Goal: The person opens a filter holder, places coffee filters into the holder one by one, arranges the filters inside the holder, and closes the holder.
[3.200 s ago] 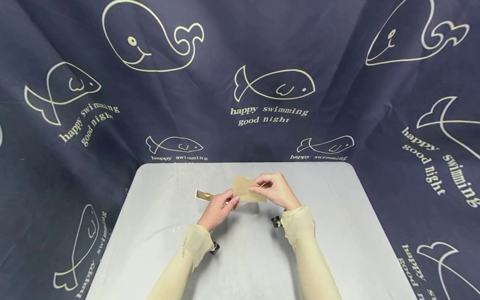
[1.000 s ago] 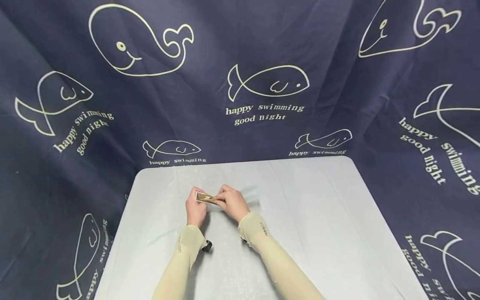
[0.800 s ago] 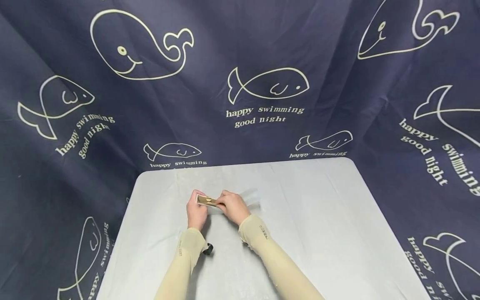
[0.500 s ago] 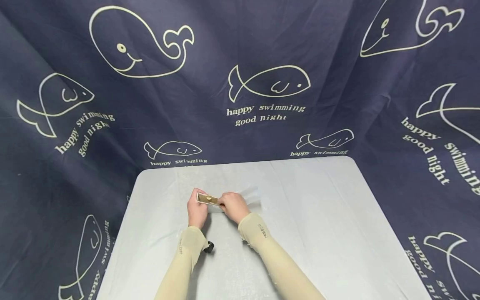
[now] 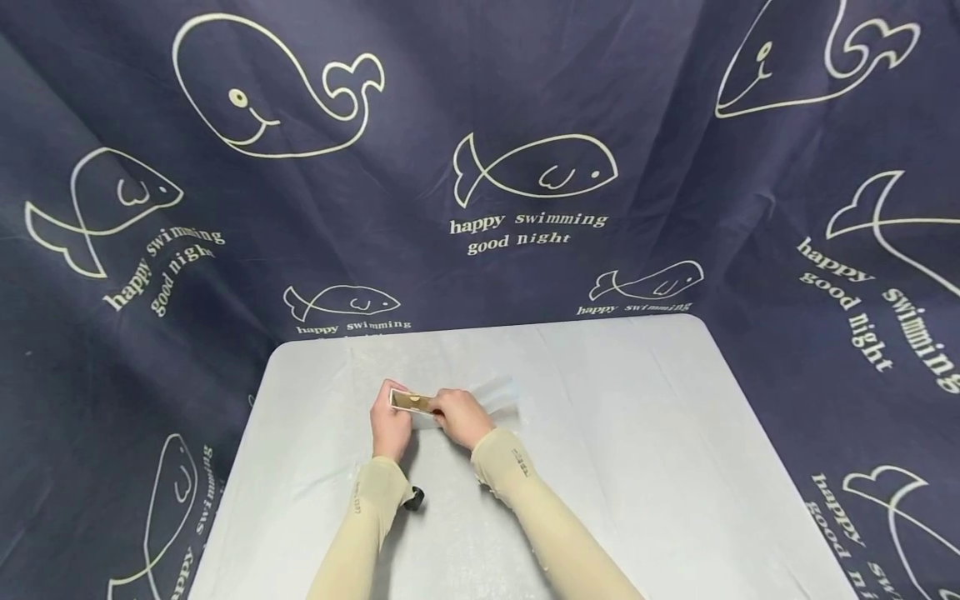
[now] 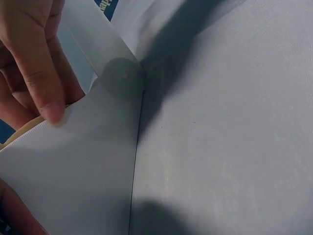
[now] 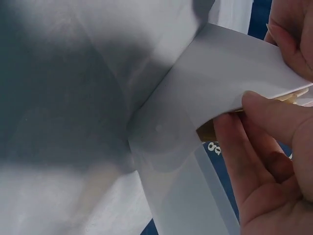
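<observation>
A narrow, open-topped white box (image 5: 411, 402) with a brown inside is held between both hands over the table. My left hand (image 5: 390, 427) grips its left end. My right hand (image 5: 462, 417) is at the right end; in the right wrist view its thumb and fingers (image 7: 259, 103) pinch the rim of the white panel (image 7: 225, 63), with brown card showing behind. A round, see-through sticker (image 6: 122, 78) lies at the panel's corner in the left wrist view, where a clear plastic strip (image 6: 98, 39) joins it. Most of the box's inside is hidden.
A light grey table (image 5: 600, 467) lies beneath both hands. A navy curtain (image 5: 525, 83) with whale and fish drawings hangs behind and at the sides. A small black wrist camera (image 5: 413, 498) sits at the left sleeve.
Earlier, both hands held a loose brown sheet, with the box beyond the left hand; now that sheet is no longer seen loose and both hands are on the box. Only slight shifts in the last second.
</observation>
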A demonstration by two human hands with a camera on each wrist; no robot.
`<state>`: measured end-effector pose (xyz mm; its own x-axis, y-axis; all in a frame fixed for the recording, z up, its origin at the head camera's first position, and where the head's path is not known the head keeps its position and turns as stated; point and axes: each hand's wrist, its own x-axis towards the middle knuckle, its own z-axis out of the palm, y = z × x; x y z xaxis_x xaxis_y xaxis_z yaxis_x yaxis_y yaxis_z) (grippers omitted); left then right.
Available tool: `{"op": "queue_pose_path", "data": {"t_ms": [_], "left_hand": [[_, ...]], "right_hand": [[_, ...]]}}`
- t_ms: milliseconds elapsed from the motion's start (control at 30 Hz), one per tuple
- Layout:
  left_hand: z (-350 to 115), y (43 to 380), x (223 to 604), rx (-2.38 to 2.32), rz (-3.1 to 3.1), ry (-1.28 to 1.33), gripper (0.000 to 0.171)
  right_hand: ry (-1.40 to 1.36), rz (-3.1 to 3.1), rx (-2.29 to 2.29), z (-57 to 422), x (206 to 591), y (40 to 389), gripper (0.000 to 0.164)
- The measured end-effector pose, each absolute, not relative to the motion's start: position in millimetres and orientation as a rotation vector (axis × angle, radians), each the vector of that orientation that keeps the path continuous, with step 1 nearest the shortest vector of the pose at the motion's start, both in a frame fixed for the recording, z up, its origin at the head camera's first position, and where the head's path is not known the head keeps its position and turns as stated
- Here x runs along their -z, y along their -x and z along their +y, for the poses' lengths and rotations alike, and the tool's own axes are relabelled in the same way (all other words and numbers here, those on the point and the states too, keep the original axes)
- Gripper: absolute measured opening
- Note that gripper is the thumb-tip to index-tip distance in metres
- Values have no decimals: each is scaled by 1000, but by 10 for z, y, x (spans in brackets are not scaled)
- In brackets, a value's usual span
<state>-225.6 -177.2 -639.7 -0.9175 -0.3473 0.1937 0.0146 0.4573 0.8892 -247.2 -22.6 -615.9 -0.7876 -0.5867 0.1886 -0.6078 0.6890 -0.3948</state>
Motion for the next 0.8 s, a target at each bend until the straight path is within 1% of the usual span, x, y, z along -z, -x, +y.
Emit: {"op": "queue_pose_path", "data": {"t_ms": [167,300,367,433,567,633,700,800], "left_hand": [[-1741,2279,6419,1458,-2343,-281,27],[-1712,2266,6442,1468,-2335,-310,27],[-1702,2266,6450,1466,-2329,-303,27],[-1702,2278,6460,1466,-2321,-276,26],[-1736,2290,6511,1508,-2316,-261,20],[-1765,2283,6560,1534,-2326,-281,19],[-1790,2268,6611,1533,-2357,-302,21],[-1816,2261,6671,1530,-2395,-295,23]], "right_hand": [[-980,-2868,-612,-229,6167,2456,9],[-917,-2871,-564,-245,6158,2408,5],[-874,-2853,-578,-239,6138,2389,7],[-827,-2826,-626,-219,6089,2378,12],[-771,-2769,-758,-134,5892,2394,32],[-755,-2738,-834,-57,5771,2408,40],[-731,-2698,-914,57,5684,2434,45],[-675,-2628,-1038,310,5635,2474,47]]}}
